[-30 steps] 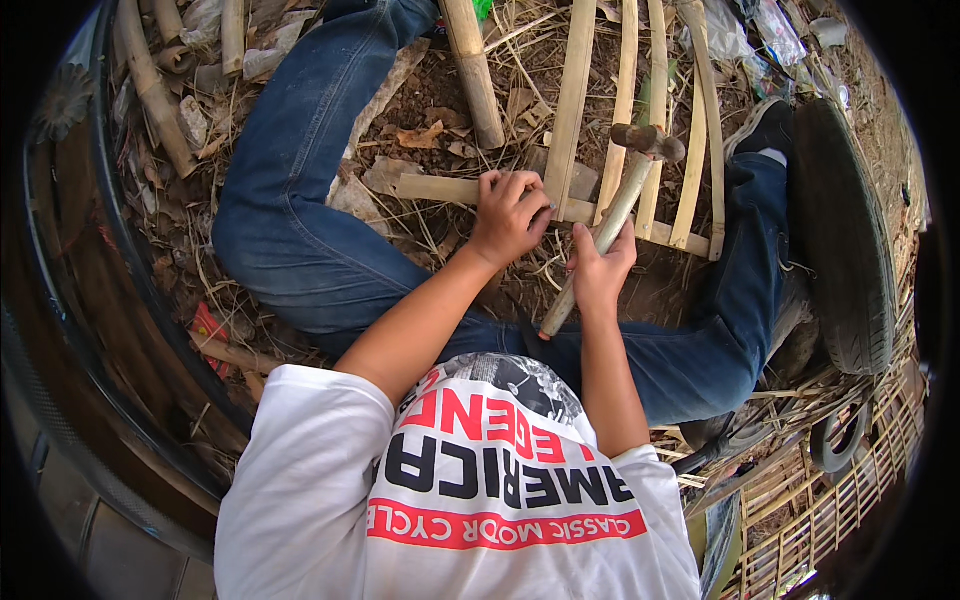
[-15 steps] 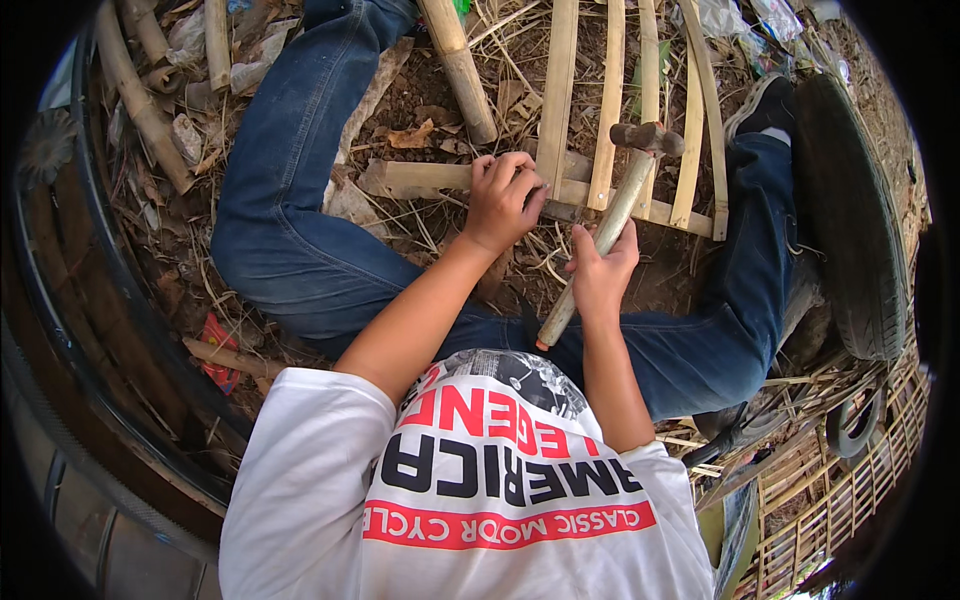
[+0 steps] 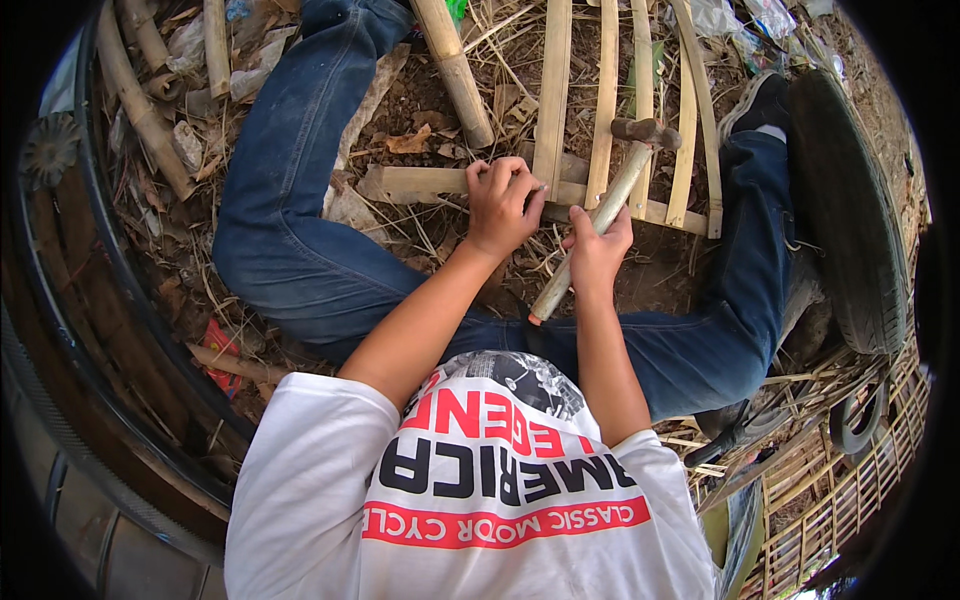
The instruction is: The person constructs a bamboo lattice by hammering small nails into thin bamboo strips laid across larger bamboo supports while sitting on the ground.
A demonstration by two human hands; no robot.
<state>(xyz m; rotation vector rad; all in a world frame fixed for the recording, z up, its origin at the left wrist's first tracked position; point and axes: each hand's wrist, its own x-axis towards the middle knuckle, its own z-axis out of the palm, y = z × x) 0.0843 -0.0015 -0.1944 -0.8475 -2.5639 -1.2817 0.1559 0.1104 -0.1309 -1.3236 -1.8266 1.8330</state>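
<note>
A hammer point(image 3: 622, 182) with a rusty metal head and a pale handle is gripped partway up the handle by my right hand point(image 3: 598, 252). Its head hangs over the upright bamboo slats, and the butt points back toward my lap. My left hand point(image 3: 502, 208) is closed in a pinch at the foot of the leftmost slat point(image 3: 553, 95), over the bamboo crosspiece point(image 3: 415, 183). What its fingertips hold, if anything, is hidden. More slats point(image 3: 603, 110) meet the crosspiece to the right, at fairly even gaps.
A thick bamboo pole point(image 3: 452, 75) lies ahead, its cut end near my left hand. Cut bamboo pieces point(image 3: 140, 105) lie far left. A black tyre point(image 3: 850, 220) stands beside my right foot. Woven bamboo lattice point(image 3: 840, 510) spreads at lower right; dry leaves and plastic litter cover the soil.
The hammer has shifted slightly, its butt swinging a little left and up while my right hand moves slightly left. My left hand stays almost in place, still pinched at the slat's foot.
</note>
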